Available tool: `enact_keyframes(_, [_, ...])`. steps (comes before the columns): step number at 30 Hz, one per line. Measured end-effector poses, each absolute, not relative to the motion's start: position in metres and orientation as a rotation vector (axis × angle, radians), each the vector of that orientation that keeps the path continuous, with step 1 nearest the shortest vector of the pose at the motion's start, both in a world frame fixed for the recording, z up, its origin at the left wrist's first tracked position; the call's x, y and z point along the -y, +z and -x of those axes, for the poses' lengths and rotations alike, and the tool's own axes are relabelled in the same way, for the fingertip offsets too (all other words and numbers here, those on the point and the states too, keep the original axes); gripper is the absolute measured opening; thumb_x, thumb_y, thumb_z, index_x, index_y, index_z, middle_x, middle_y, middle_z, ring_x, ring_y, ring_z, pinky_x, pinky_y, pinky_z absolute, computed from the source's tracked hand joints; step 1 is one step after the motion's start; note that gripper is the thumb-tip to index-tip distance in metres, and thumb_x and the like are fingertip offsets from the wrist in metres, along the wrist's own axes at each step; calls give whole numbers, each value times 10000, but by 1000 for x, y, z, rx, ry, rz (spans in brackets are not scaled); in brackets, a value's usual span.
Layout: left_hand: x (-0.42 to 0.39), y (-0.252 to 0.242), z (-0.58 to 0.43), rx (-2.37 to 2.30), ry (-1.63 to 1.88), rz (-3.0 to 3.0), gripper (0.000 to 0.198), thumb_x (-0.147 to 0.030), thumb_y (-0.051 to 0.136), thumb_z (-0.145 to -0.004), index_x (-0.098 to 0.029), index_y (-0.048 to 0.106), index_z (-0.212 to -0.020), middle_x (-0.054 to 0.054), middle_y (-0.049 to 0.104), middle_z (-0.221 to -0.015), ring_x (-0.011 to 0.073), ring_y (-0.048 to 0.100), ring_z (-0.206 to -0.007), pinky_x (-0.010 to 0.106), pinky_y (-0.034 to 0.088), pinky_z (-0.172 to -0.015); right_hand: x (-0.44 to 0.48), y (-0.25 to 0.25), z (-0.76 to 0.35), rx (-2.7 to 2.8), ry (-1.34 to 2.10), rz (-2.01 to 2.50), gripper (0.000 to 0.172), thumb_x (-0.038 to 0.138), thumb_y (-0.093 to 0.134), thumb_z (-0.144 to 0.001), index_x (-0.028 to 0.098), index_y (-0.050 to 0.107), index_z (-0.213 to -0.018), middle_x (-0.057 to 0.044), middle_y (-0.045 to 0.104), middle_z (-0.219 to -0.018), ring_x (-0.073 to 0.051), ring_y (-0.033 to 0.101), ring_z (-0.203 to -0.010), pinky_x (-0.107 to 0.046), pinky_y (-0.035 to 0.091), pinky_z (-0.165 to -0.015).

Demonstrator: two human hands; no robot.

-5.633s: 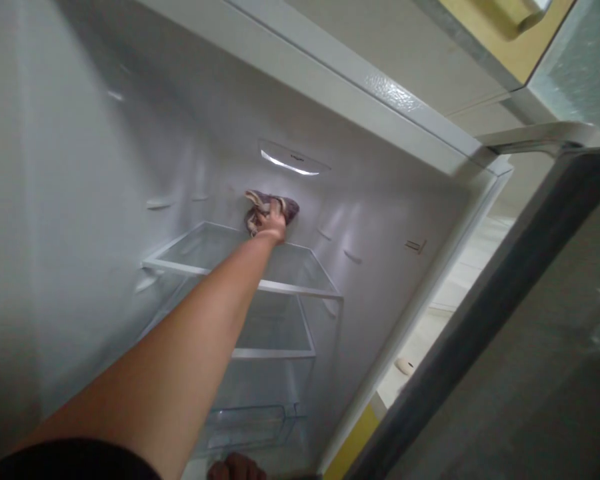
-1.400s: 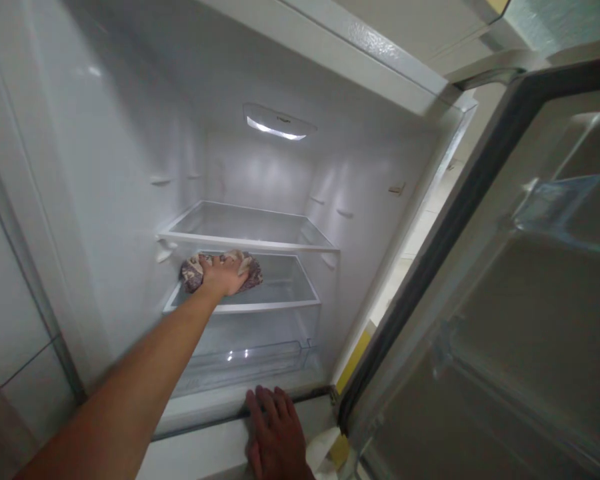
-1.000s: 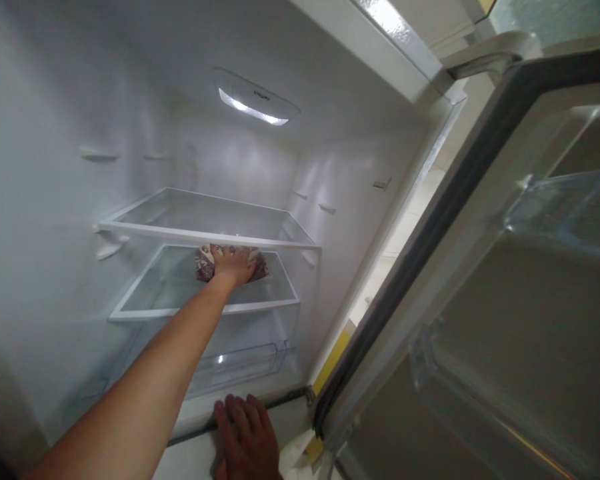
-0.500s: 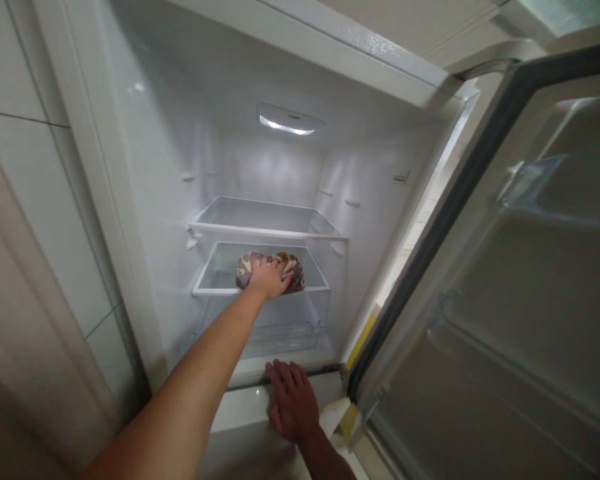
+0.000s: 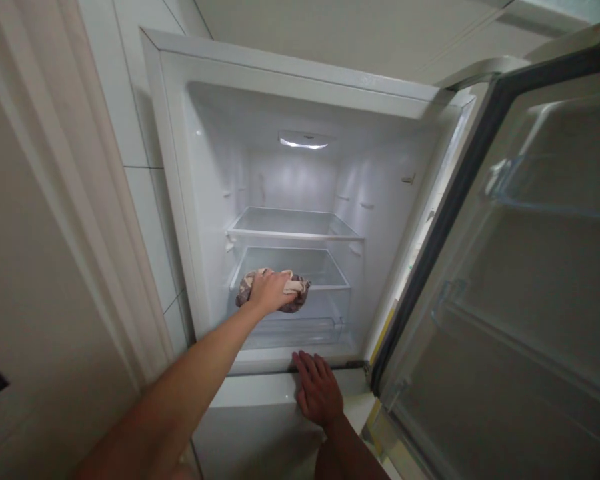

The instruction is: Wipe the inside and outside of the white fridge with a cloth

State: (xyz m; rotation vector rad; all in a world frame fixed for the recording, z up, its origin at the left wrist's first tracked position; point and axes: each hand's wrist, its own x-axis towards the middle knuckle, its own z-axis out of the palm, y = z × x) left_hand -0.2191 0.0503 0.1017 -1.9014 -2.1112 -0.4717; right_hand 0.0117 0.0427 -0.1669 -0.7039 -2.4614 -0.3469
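Note:
My left hand [image 5: 270, 291] is closed on a crumpled brown-and-cream patterned cloth [image 5: 296, 303] at the front of the lower glass shelf [image 5: 325, 267] in an open fridge. The cloth bulges out on both sides of the hand and covers part of the shelf's front edge. Lower down, my right hand [image 5: 320, 390] rests with fingers extended on the top edge of the lower door [image 5: 250, 393], just below the fridge opening. Nothing shows in it.
An upper glass shelf [image 5: 290, 223] sits above the cloth, and a clear drawer [image 5: 300, 328] below it. The fridge door [image 5: 540, 280] with clear racks stands open at the right. Left are a tiled wall [image 5: 143, 220] and a pale curtain-like panel [image 5: 75, 173].
My left hand has drawn the cloth from on the shelf forward to its front edge. My right hand stays on the lower door's top edge. The view has shifted left and back.

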Motion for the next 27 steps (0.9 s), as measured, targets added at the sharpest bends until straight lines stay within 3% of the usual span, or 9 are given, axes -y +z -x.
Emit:
enact_keyframes(4, [-5,141,228,2092,-644,1775,442,-649,596,-986,-272,734,-1169,66,775,-1025,273,706,-975,361,477,-829,-42,-167,-10,2424,-373,676,908,236,541,-859,201,303,-1734,-62,448,-1657,-285,451,-1453,-441,305,-1267])
enact_keyframes(8, [42,236,233,1602,-1089,1401,455,-613,674,-968,-188,675,-1132,72,708,-1122,304,633,-1159,437,451,-1032,-42,-165,-10,2427,-368,674,884,232,547,-867,204,332,-1724,-62,444,-1660,-284,448,-1457,-443,313,-1264])
enact_keyframes(12, [67,331,249,1355,-1279,1013,630,-627,598,-1031,-79,516,-1331,132,569,-1372,321,475,-1388,592,205,-1240,-43,-165,-9,2430,-364,683,854,221,552,-874,206,371,-1708,-59,447,-1657,-278,442,-1459,-446,312,-1268])
enact_keyframes(14, [65,348,263,1404,-1294,972,670,-600,602,-1037,-47,466,-1391,143,516,-1453,324,417,-1431,600,198,-1238,-42,-165,-9,2431,-370,697,856,211,553,-873,216,369,-1709,-52,443,-1660,-279,440,-1457,-448,317,-1267])
enact_keyframes(19, [42,310,296,1570,-1072,1063,484,-476,667,-1008,-95,588,-1295,142,550,-1459,371,330,-1446,653,196,-1212,-40,-165,-9,2422,-388,727,907,192,559,-851,238,325,-1726,-34,442,-1662,-276,437,-1457,-448,325,-1265])
enact_keyframes(22, [36,278,302,1586,-1049,998,446,-465,704,-962,-113,638,-1228,193,602,-1362,429,387,-1384,664,251,-1167,-40,-164,-9,2428,-384,714,901,192,558,-842,230,347,-1717,-32,438,-1665,-264,422,-1472,-436,312,-1277])
enact_keyframes(27, [37,226,309,1664,-1012,956,397,-551,702,-913,-197,684,-1092,187,650,-1188,472,465,-1275,637,319,-1092,-40,-162,-9,2390,-398,684,847,180,536,-852,212,406,-1689,-36,446,-1657,-254,411,-1475,-420,280,-1288])
